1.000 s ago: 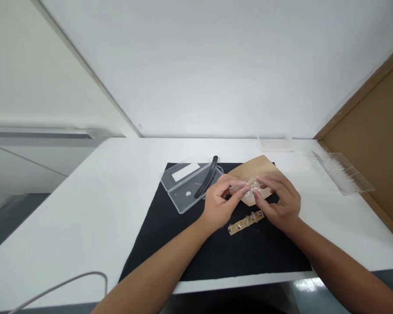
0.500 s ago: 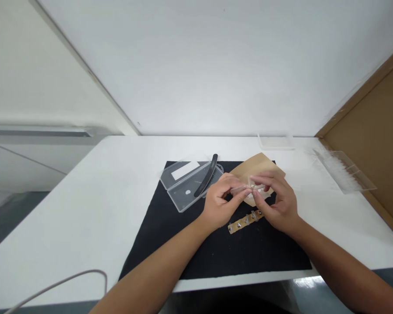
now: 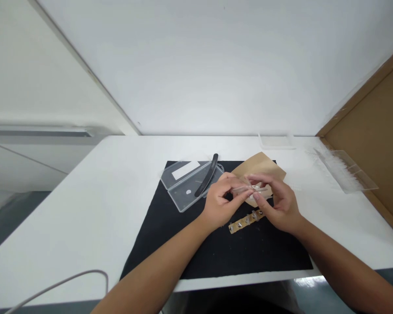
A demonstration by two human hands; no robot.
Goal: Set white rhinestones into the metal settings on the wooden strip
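My left hand (image 3: 223, 196) pinches a thin clear plastic piece (image 3: 241, 189) between thumb and fingers. Close against it, my right hand (image 3: 278, 200) has its thumb and fingertips curled around the piece's right end; its exact shape is blurred. Beneath my hands lies a brown paper sheet (image 3: 260, 163) with small pale bits on it. Just in front, a tan strip (image 3: 243, 223) carries several small metal studs and clear upright pieces. To the left, a black curved nail file (image 3: 207, 176) rests across an open clear plastic case (image 3: 183, 196) with a white label.
A black mat (image 3: 170, 244) covers part of the white table (image 3: 85, 209). At the right stands a clear tray (image 3: 353, 174) of many clear slivers beside a cardboard panel (image 3: 373, 131). A shallow clear box (image 3: 277, 143) sits by the back wall; a cable (image 3: 81, 274) lies at front left.
My right fingertips have shifted slightly, and the clear piece between my hands has turned to lie flatter. My left hand stays nearly in place.
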